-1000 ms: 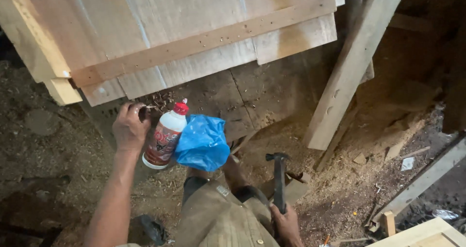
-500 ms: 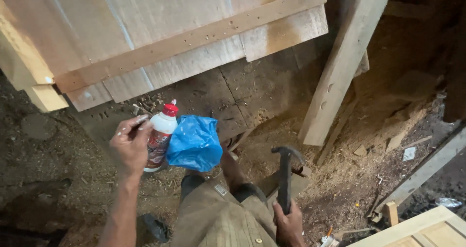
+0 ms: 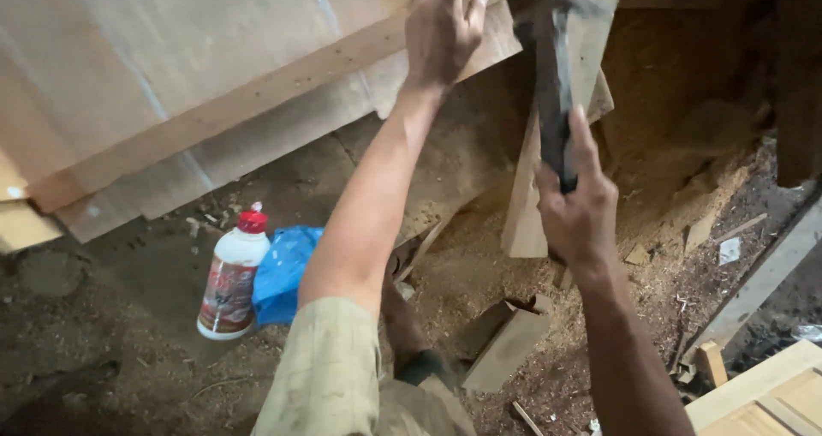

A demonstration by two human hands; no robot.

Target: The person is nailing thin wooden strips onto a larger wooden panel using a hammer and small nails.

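Note:
My left hand [image 3: 443, 23] is raised against the lower edge of a large wooden panel [image 3: 171, 68], fingers pinched together near a diagonal batten [image 3: 257, 102]; whether something small sits between them I cannot tell. My right hand [image 3: 575, 205] grips the dark handle of a hammer [image 3: 552, 85], lifted with its head blurred near the top of the view. Down on the dirt floor stands a white glue bottle [image 3: 231, 277] with a red cap, beside a crumpled blue plastic bag [image 3: 287, 273].
A leaning wooden post [image 3: 535, 196] stands behind the hammer. Sawdust and wood scraps cover the ground, with a small open cardboard box [image 3: 505, 342] near my knee. A plank [image 3: 762, 277] and a pale framed panel [image 3: 762, 397] lie at lower right.
Both hands rose from the floor. The left left the bottle area and went up to the panel; the right lifted the hammer high. The view shifted closer to the panel.

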